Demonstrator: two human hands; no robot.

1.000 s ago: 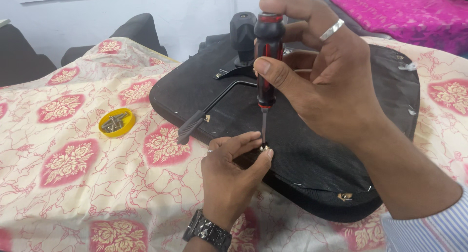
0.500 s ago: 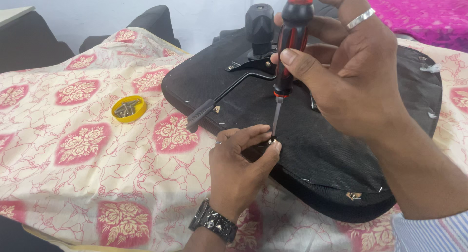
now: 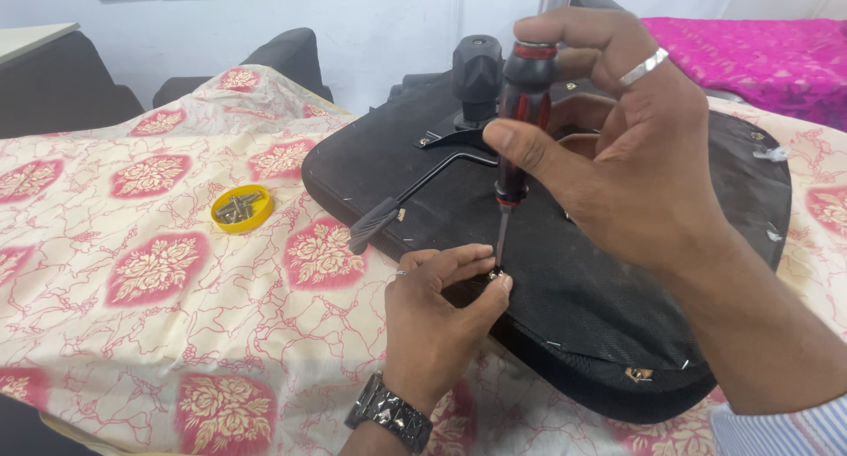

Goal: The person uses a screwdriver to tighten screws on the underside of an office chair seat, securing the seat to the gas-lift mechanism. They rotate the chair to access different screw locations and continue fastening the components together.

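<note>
An upturned black chair seat point(image 3: 582, 297) lies on a cream cloth with red flower patches. My right hand point(image 3: 618, 156), with a ring on one finger, grips a red-and-black screwdriver point(image 3: 520, 112) held upright, its tip down on the seat's near edge. My left hand point(image 3: 441, 315), with a metal watch at the wrist, pinches a small screw point(image 3: 498, 276) right at the screwdriver's tip. A black lever point(image 3: 415, 196) and a round black knob point(image 3: 477, 68) stick out of the seat's metal mechanism behind the tool.
A yellow lid point(image 3: 241, 208) holding several screws sits on the cloth point(image 3: 159, 271) to the left. Dark chairs stand at the back left, against a white wall. A magenta cloth point(image 3: 759, 59) covers a surface at the back right.
The view has shifted, so the seat and hands sit further right and lower in frame. Both hands keep their hold on the screwdriver and screw at the seat's edge.
</note>
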